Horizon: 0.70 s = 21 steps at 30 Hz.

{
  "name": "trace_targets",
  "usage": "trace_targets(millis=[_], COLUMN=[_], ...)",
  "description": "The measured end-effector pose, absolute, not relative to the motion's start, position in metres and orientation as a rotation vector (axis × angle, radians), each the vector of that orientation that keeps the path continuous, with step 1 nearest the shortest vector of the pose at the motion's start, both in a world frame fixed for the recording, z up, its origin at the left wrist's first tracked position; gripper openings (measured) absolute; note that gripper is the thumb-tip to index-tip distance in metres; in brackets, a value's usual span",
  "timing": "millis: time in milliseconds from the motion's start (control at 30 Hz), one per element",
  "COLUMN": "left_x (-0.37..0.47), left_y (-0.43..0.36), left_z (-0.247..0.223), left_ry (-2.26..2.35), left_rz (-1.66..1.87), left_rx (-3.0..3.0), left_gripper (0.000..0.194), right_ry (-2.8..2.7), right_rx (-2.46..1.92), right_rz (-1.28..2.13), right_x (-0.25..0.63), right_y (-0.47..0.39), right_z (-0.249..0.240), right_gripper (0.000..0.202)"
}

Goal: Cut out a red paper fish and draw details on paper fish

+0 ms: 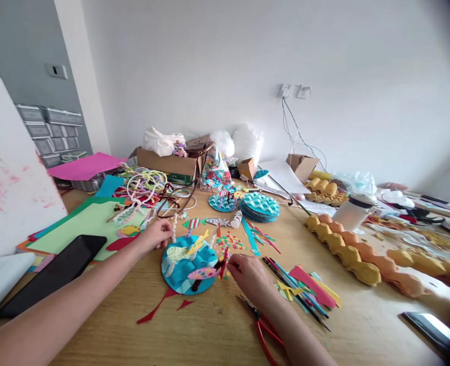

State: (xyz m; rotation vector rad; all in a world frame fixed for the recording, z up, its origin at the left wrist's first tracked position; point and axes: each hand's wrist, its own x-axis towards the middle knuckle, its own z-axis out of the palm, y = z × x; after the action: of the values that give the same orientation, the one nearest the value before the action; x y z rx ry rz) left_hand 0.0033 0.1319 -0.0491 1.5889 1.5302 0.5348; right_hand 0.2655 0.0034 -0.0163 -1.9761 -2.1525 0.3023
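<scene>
Paper scraps (pixel 185 304) litter the wooden desk (pixel 114 333) before a white wall (pixel 194 61). The right hand (pixel 247 272) pinches a red piece (pixel 223 265); the left hand's (pixel 159 234) grip is unclear.

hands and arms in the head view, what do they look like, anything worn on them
The left hand and right hand wear no gloves. No sleeve shows on the left forearm or right forearm, nor any watch. Rings are too small to tell.
</scene>
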Motion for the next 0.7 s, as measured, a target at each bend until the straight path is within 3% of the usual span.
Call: trace_targets(millis=[167,233,333,400,700], left_x=[0.003,0.003,0.005,0.007,0.018], left_y=[0.12,0.118,0.119,0.12,0.127], left_z=[-0.045,-0.041,-0.035,-0.032,-0.028], left_ry=[1.484,1.473,1.468,1.483,1.619], left_rz=[0.571,0.551,0.481,0.422,0.327], left_rx=[1.553,1.558,1.591,1.622,1.825], left_gripper=[0.033,0.033,0.032,0.032,0.032], right_ry=[-2.122,-2.115,-2.166,-2.244,-2.695], right_rx=[-1.967,-1.913,-1.608,-1.424,-1.234], right_rz=[0.396,0.615,1.212,1.362,0.656], right_x=[0.266,0.264,0.257,0.248,0.2], right_y=[0.002,-0.004,-0.017,-0.025,-0.043], right_z=[-0.01,-0.004,0.004,0.005,-0.016], right_gripper=[0.023,0.021,0.017,0.016,0.018])
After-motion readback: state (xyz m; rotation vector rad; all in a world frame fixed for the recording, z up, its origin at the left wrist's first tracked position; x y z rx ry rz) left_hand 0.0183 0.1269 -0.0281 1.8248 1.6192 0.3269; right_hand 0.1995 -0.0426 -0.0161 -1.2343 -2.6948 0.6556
